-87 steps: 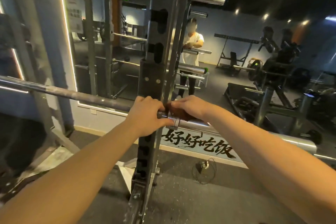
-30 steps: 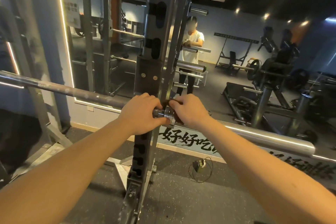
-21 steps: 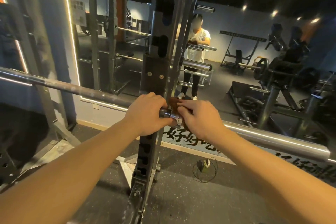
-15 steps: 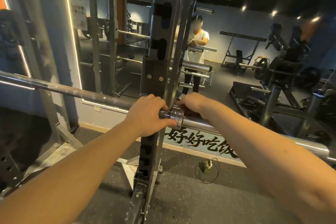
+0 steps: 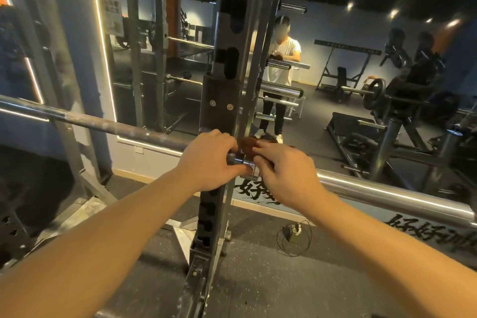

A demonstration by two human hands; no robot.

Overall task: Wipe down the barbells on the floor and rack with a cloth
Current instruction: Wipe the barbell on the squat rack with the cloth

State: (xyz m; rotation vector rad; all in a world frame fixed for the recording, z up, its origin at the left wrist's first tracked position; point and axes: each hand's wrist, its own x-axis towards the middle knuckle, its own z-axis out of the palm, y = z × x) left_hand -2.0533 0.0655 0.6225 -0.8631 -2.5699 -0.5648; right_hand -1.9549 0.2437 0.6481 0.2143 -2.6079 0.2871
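Brown cloth (image 5: 249, 144) was pinched in the grip of the right hand (image 5: 284, 175) and pressed on the barbell (image 5: 103, 125) collar, just beside the left hand (image 5: 209, 160), whose grip clenched the shaft. Holding the bar steady while twisting the cloth fully round would likely clean best.

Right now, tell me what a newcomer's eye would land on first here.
At centre frame the left hand grips the barbell beside the rack upright, while the right hand holds a brown cloth against its collar. Behind, a mirror reflects the person in a white shirt.
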